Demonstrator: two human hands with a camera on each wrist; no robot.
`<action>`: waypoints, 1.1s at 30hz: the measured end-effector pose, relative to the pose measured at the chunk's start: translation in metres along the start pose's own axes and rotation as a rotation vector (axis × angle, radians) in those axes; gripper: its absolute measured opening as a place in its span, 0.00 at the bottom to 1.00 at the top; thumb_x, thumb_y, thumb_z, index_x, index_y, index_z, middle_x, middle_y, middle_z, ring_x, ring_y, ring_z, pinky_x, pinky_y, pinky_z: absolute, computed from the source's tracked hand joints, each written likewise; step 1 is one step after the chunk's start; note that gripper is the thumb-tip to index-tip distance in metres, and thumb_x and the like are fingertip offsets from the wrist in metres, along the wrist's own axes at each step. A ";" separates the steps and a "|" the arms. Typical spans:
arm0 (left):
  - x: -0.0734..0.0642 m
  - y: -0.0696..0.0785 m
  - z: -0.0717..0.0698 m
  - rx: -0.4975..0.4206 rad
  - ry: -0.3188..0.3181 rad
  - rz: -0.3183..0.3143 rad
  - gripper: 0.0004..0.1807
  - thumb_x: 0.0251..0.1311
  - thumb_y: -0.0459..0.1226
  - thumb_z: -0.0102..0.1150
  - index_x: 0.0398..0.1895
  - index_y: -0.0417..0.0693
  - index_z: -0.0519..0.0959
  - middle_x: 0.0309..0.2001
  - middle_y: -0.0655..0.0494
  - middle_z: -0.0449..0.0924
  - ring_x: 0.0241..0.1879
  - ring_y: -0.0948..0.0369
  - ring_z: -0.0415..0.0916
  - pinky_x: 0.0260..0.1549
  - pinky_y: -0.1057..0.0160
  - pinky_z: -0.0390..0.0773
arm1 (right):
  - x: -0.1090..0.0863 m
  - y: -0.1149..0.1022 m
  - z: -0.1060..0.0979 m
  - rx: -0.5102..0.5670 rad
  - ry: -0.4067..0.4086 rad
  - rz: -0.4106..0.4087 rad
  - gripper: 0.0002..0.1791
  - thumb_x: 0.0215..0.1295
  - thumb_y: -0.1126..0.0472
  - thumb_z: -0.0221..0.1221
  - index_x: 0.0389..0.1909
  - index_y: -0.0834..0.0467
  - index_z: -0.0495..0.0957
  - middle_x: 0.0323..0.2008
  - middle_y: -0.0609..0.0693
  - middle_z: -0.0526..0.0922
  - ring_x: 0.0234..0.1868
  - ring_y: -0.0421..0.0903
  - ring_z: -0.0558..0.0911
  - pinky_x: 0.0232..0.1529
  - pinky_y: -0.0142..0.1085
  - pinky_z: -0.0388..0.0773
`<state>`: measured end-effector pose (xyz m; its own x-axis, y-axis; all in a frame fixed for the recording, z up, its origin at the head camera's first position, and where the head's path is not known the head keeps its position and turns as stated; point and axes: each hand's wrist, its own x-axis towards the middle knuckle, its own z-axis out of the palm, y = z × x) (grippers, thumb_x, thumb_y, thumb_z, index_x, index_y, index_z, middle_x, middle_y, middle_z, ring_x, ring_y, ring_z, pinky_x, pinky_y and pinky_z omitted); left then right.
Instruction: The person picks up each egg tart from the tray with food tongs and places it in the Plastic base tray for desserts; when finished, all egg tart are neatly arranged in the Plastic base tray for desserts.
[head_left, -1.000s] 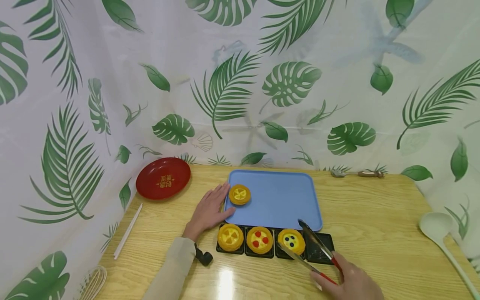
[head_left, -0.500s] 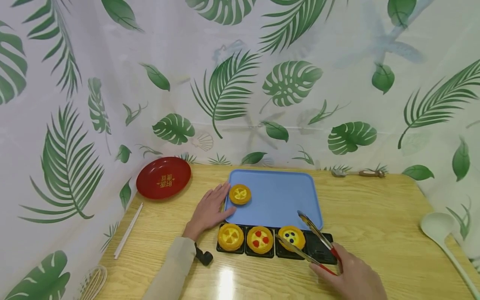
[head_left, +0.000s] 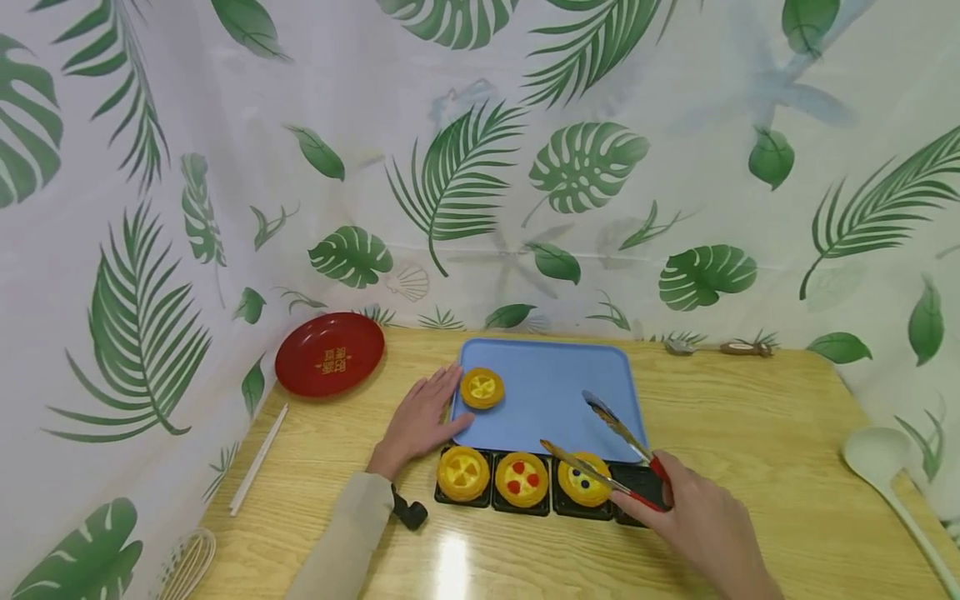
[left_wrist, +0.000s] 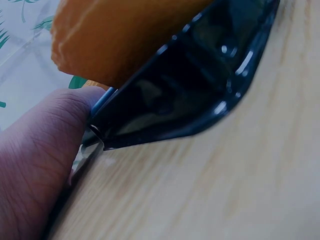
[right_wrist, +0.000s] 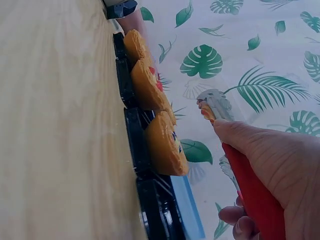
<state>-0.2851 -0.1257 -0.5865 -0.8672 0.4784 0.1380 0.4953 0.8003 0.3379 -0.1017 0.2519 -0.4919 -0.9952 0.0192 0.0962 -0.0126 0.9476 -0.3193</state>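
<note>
Red-handled metal tongs [head_left: 618,427], arms apart, tips above the blue tray [head_left: 543,392], one tart [head_left: 482,389] at its left

The head camera looks forward and down from the near side of the tabletop [head_left: 750,417], far enough back to take in its far edge and the leaf-printed curtain [head_left: 480,167]. The left wrist camera sits low and very close, tilted, facing the left hand [left_wrist: 45,155], one egg tart [left_wrist: 115,40] and its black tray [left_wrist: 170,95]. The right wrist camera, turned sideways, looks low past the right hand [right_wrist: 280,165] and red-handled tongs [right_wrist: 251,185] toward the tabletop's left side. Head and right wrist views share the row of three egg tarts [right_wrist: 146,89].
</note>
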 end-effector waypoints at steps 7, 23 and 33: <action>0.000 0.000 0.000 -0.003 -0.003 -0.003 0.50 0.72 0.68 0.42 0.86 0.52 0.46 0.85 0.58 0.44 0.84 0.55 0.43 0.81 0.50 0.45 | 0.030 -0.006 -0.001 -0.011 0.020 -0.090 0.36 0.55 0.23 0.66 0.31 0.53 0.71 0.19 0.43 0.67 0.16 0.43 0.63 0.17 0.36 0.56; 0.000 0.000 0.000 -0.003 0.005 0.007 0.49 0.72 0.67 0.43 0.86 0.50 0.48 0.85 0.57 0.46 0.83 0.54 0.46 0.80 0.48 0.47 | 0.087 -0.032 0.014 -0.106 -0.016 -0.302 0.39 0.59 0.29 0.68 0.53 0.60 0.79 0.22 0.44 0.72 0.12 0.41 0.64 0.11 0.35 0.61; 0.000 0.001 -0.002 -0.001 0.003 0.010 0.49 0.72 0.68 0.42 0.86 0.51 0.48 0.85 0.58 0.46 0.83 0.54 0.46 0.81 0.49 0.47 | 0.112 -0.052 0.027 -0.174 -0.046 -0.380 0.38 0.64 0.30 0.65 0.53 0.61 0.79 0.41 0.55 0.85 0.16 0.41 0.69 0.13 0.33 0.66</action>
<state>-0.2846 -0.1262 -0.5844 -0.8624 0.4852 0.1445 0.5039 0.7950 0.3377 -0.2146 0.1965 -0.4900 -0.9261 -0.3531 0.1330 -0.3674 0.9241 -0.1050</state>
